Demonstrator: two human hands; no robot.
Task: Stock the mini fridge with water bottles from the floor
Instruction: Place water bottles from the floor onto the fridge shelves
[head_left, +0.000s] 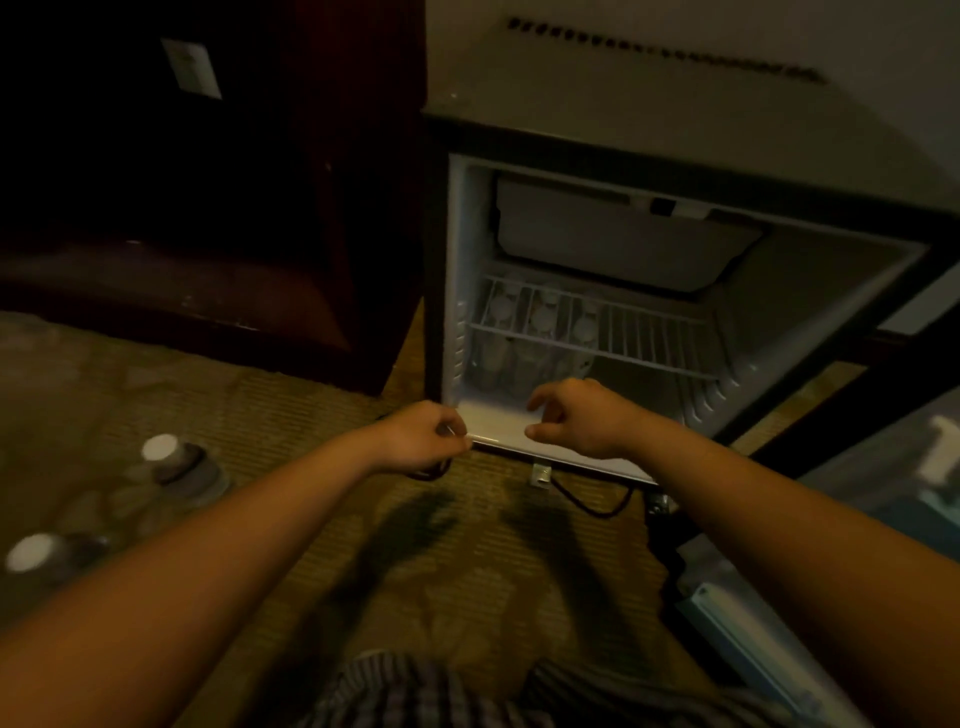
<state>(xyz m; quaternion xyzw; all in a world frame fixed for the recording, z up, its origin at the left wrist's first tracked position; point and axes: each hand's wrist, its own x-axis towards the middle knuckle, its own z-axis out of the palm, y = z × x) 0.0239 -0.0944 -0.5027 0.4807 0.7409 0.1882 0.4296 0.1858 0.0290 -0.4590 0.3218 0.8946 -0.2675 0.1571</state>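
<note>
In front of the open fridge (457, 260), in the head view, both hands are at the cabinet's lower lip. The right hand (576, 415) hovers over the front of the fridge floor, its grip apart: thumb and fingers are loosely curved with nothing between them. The left hand (426, 439) sits at the bottom left corner with its fingers curled under. In this dim, blurred frame I cannot tell whether that grip closes on anything.

Inside, stocked bottles (543, 318) stand at the left under the rack (649, 345), their white caps showing through the wires. The right half of the fridge floor looks free. Two more stand upright on the carpet (311, 395) to the person's left: a bottle (174, 460) near the left forearm and a second bottle (36, 553) closer to the body.

The step in hand appears to be fetching the next one. It would be best to take the bottle by its body with the left hand, since it lies on that side. Then pass the cap under the rack and set it just beside the stocked bottles, filling the row rightward.
</note>
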